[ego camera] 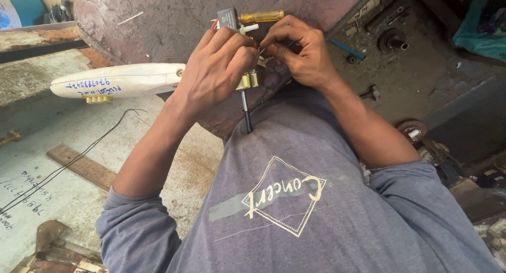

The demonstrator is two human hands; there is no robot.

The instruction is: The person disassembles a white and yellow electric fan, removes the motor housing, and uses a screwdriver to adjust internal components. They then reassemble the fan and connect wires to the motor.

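Note:
My left hand (219, 67) wraps around a small fan motor (252, 80) with a brass-coloured body and a dark shaft (246, 114) that points down toward my chest. My right hand (298, 51) pinches thin wires (265, 54) at the top of the motor, fingertips pressed together. A small black box-shaped capacitor (227, 17) with red and white leads sits just above my left fingers. A yellow-handled screwdriver (262, 16) lies on the rough round table (174, 20) behind the hands.
A cream fan blade (118, 82) with blue handwriting sticks out to the left. Black wire (79, 157) trails over the painted floor beside a wooden strip (81, 166). Rusty metal parts, a blue pen (348, 49) and a round bearing (391, 39) lie at the right.

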